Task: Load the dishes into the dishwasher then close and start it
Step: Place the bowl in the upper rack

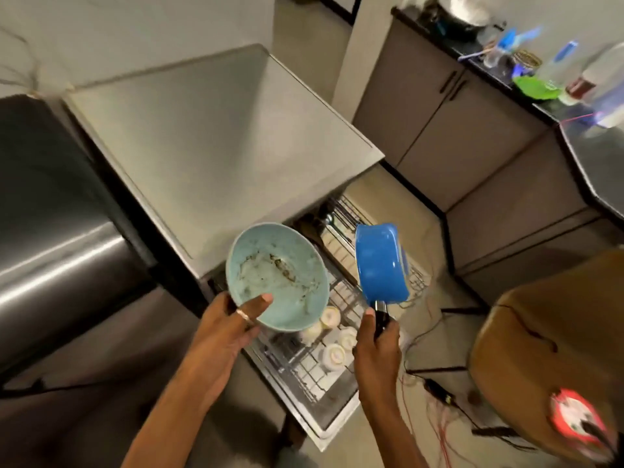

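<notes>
Though soiled, bowl (277, 275) beside saucepan (380, 261).

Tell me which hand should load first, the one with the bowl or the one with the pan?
Probably the right hand: its blue pan hangs over bare wires of the rack. The left hand holds the dirty bowl over the rack's edge, above the white cups.
</notes>
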`<action>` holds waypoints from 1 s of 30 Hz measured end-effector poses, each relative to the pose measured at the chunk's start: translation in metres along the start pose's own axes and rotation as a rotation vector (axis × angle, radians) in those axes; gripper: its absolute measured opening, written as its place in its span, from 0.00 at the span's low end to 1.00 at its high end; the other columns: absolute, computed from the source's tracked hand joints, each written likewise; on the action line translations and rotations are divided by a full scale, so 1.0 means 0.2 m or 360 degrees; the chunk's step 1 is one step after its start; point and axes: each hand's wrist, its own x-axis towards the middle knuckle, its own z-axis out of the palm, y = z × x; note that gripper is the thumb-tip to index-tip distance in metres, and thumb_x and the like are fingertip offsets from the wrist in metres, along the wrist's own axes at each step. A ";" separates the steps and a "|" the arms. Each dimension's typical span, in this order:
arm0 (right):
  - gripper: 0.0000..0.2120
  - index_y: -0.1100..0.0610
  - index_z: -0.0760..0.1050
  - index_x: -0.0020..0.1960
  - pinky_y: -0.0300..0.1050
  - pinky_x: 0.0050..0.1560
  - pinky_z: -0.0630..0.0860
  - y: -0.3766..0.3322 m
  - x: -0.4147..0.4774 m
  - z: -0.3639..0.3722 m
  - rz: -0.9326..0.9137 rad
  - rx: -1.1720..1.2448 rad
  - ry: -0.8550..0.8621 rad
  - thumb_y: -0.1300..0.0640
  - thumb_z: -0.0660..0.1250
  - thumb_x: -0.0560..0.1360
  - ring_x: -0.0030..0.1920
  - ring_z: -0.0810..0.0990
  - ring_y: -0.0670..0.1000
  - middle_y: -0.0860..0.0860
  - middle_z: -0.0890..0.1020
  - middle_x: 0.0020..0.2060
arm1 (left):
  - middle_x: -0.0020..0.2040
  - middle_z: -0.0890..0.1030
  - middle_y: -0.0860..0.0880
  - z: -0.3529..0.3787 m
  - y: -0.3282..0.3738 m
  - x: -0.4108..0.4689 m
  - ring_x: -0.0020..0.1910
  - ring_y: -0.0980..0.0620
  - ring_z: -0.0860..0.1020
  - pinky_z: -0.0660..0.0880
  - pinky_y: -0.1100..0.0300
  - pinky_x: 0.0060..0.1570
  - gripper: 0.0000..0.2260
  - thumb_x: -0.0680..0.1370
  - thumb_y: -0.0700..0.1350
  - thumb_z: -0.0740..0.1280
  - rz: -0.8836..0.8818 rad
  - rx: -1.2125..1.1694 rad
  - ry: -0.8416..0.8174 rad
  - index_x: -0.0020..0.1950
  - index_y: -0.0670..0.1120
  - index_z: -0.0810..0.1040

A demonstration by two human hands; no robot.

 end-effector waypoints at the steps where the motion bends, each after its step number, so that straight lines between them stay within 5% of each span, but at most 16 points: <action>1: 0.17 0.54 0.69 0.52 0.49 0.40 0.72 0.04 0.07 -0.08 -0.0068 -0.0112 0.0060 0.39 0.59 0.81 0.41 0.78 0.55 0.49 0.79 0.39 | 0.61 0.84 0.46 0.08 -0.08 0.03 0.60 0.48 0.83 0.82 0.52 0.57 0.28 0.71 0.49 0.79 -0.0056 -0.0031 0.0027 0.68 0.44 0.76; 4: 0.12 0.58 0.69 0.53 0.45 0.38 0.69 0.09 0.29 -0.24 -0.0446 -0.0224 0.0076 0.48 0.61 0.82 0.40 0.77 0.51 0.47 0.78 0.39 | 0.59 0.85 0.46 0.22 -0.27 0.15 0.56 0.49 0.84 0.80 0.49 0.60 0.23 0.73 0.44 0.75 -0.0196 -0.0080 0.0163 0.67 0.44 0.76; 9: 0.05 0.56 0.72 0.55 0.33 0.40 0.72 0.27 0.87 -0.19 -0.0689 -0.0417 -0.0360 0.56 0.66 0.82 0.42 0.79 0.42 0.44 0.79 0.42 | 0.58 0.85 0.46 0.29 -0.47 0.41 0.57 0.48 0.84 0.81 0.50 0.58 0.21 0.75 0.44 0.75 -0.0312 -0.0092 0.0306 0.66 0.45 0.76; 13: 0.07 0.56 0.70 0.49 0.39 0.35 0.67 0.51 1.31 0.05 -0.0679 -0.0765 -0.0558 0.55 0.66 0.82 0.37 0.72 0.48 0.50 0.76 0.40 | 0.58 0.85 0.46 0.28 -0.59 0.63 0.57 0.49 0.83 0.82 0.57 0.50 0.19 0.76 0.44 0.74 -0.0317 -0.0061 0.0425 0.65 0.44 0.77; 16: 0.08 0.57 0.68 0.49 0.46 0.35 0.66 0.70 1.53 0.19 -0.0562 -0.0935 -0.0663 0.56 0.66 0.82 0.40 0.72 0.54 0.53 0.77 0.42 | 0.58 0.84 0.45 0.28 -0.64 0.74 0.58 0.48 0.83 0.81 0.56 0.53 0.19 0.75 0.44 0.75 -0.0305 -0.0048 0.0513 0.64 0.43 0.77; 22: 0.07 0.59 0.72 0.56 0.48 0.44 0.70 0.99 1.73 0.32 -0.0354 -0.1115 -0.0832 0.57 0.66 0.81 0.46 0.77 0.56 0.53 0.78 0.45 | 0.60 0.84 0.46 0.25 -0.72 0.87 0.58 0.49 0.83 0.81 0.56 0.52 0.24 0.73 0.46 0.77 -0.0261 -0.0048 0.0595 0.66 0.44 0.75; 26: 0.09 0.58 0.72 0.57 0.60 0.51 0.78 1.08 1.77 0.35 -0.0221 -0.1043 -0.0848 0.54 0.65 0.81 0.48 0.80 0.58 0.55 0.81 0.47 | 0.60 0.84 0.47 0.23 -0.77 0.91 0.58 0.51 0.83 0.81 0.55 0.54 0.29 0.70 0.49 0.78 -0.0249 -0.0024 0.0537 0.68 0.45 0.74; 30: 0.10 0.62 0.73 0.58 0.51 0.46 0.74 1.08 1.76 0.40 -0.0215 -0.1288 -0.0821 0.57 0.64 0.82 0.47 0.77 0.56 0.59 0.81 0.50 | 0.59 0.85 0.48 0.22 -0.79 0.95 0.58 0.51 0.84 0.82 0.57 0.53 0.31 0.69 0.50 0.78 -0.0249 -0.0012 0.0509 0.69 0.45 0.73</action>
